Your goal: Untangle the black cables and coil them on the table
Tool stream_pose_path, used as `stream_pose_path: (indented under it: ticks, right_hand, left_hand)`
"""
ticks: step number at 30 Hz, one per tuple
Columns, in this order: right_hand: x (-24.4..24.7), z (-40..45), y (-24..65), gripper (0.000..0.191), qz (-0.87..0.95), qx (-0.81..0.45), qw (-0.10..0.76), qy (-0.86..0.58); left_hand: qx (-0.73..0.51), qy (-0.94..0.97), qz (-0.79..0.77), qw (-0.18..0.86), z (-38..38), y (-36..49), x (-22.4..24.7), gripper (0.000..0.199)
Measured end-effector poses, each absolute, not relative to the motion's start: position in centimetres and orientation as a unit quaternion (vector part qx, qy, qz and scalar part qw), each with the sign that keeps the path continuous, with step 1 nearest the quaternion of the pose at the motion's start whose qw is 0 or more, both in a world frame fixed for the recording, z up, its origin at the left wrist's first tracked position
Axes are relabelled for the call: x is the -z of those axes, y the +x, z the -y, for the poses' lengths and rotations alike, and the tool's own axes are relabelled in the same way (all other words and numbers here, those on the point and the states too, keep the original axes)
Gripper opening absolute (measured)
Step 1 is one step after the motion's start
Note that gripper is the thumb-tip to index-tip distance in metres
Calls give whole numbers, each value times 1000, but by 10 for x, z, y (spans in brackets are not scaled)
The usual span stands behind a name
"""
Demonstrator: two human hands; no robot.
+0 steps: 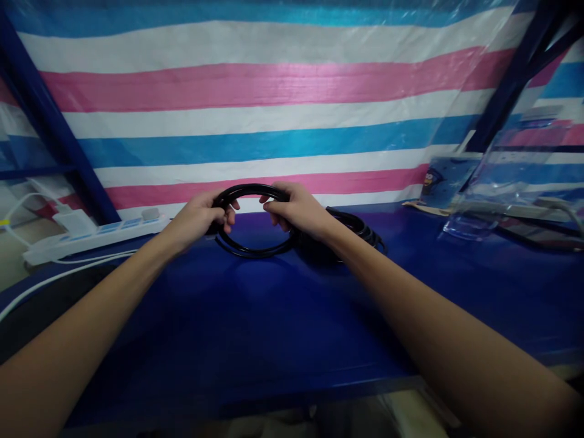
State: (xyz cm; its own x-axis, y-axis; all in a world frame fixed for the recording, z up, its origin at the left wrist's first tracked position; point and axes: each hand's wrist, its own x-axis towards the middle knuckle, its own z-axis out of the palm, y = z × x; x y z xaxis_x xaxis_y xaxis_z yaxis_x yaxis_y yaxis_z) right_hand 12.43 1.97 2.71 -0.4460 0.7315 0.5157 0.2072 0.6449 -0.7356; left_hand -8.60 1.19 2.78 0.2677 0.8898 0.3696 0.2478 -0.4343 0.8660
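I am wearing the one camera on my head, so it is looking out from above and between my own arms, forward and tilting downward. My forearms are filling the near edges at 8 and 4 o'clock, while my left hand and right hand are sitting close to the dial's centre, at arm's reach. The striped sheet is facing the lens squarely at 12, behind the blue tabletop, whose front edge is running across 6.
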Motion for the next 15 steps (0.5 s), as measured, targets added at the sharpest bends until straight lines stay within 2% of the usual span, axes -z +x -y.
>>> stream_pose_path:
  ticks: [3,6,8,12,15]
  right_hand:
    - [-18,-24,119,12,752,-321,489,-303]
    - [-11,-28,113,11,707,-288,564,-314]
    - [-8,-28,110,10,696,-263,585,-323]
    - [-13,-26,112,12,699,-225,596,-325]
    - [-19,-25,118,10,733,-196,567,-320]
  left_hand:
    - [-436,673,-417,427,-18,-96,-22,30]
    - [-431,636,-406,495,-20,-98,-13,37]
    - [-449,611,-385,526,-20,-95,-9,42]
    - [-488,611,-338,523,-19,-85,-7,41]
    - [-493,648,-338,471,-14,-76,-11,34]
